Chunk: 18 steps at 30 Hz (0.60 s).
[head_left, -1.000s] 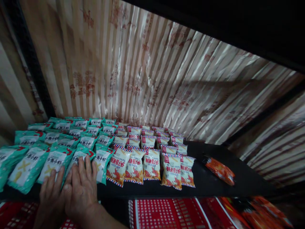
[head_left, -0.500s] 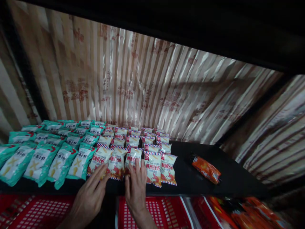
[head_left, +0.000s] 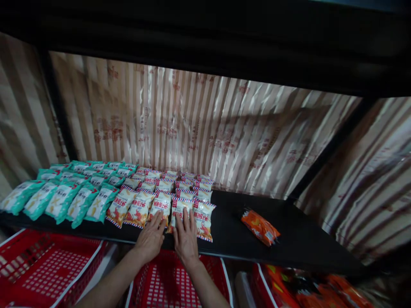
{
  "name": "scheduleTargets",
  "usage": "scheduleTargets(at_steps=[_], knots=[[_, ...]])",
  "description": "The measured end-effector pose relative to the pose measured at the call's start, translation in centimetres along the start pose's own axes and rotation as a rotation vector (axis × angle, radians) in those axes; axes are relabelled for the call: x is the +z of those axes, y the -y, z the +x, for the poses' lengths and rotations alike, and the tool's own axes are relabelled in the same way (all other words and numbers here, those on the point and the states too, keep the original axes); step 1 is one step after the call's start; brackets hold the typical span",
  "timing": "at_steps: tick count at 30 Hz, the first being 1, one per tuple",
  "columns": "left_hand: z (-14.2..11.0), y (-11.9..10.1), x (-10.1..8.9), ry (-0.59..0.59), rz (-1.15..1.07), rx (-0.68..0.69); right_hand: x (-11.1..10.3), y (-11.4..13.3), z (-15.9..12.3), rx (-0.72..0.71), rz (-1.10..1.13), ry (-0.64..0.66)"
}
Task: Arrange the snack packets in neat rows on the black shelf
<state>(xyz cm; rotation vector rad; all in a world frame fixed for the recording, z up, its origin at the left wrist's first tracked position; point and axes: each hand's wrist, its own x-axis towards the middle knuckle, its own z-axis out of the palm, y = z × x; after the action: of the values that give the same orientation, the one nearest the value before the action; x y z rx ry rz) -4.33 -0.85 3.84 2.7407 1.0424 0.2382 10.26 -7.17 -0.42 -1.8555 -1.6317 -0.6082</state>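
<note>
My left hand [head_left: 150, 237] rests its outstretched fingers on the lower front of a white-and-orange snack bag [head_left: 161, 202] in the front row. Beside it, my right hand [head_left: 186, 238] lies with fingers spread against the neighbouring snack bag [head_left: 180, 206]. Both hands are open and grip nothing; they partly cover these two bags. At the row's right end leans another bag [head_left: 203, 217] of the same kind, and two more stand to the left. Behind them, several matching bags [head_left: 165, 185] stand in rows on the black shelf [head_left: 224, 239].
Rows of teal snack bags [head_left: 81, 202] fill the shelf's left side. An orange snack bag [head_left: 260, 226] lies alone at the right. Below the shelf's front edge are red baskets [head_left: 58, 273], the right one holding orange bags [head_left: 343, 291]. A dark upper shelf [head_left: 205, 55] hangs overhead.
My left hand has moved right, from the left-end bags to the middle one. My right hand has shifted one bag right. The front bags stand more evenly; the view has shifted.
</note>
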Motion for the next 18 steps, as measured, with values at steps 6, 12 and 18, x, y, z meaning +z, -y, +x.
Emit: scheduleTargets(at_steps=[6,12,18], knots=[[-1.0,-1.3,0.5,-0.025,0.019,-0.056,-0.1,-0.1,-0.1,-0.045,0.015,0.021],[-2.4,-1.1,1.3,-0.037,-0.034,-0.114,0.0,-0.2,0.0,-0.069,0.054,0.013],[-3.7,-1.5,1.4,0.002,-0.069,-0.148,0.3,-0.1,0.0,-0.088,0.08,0.022]])
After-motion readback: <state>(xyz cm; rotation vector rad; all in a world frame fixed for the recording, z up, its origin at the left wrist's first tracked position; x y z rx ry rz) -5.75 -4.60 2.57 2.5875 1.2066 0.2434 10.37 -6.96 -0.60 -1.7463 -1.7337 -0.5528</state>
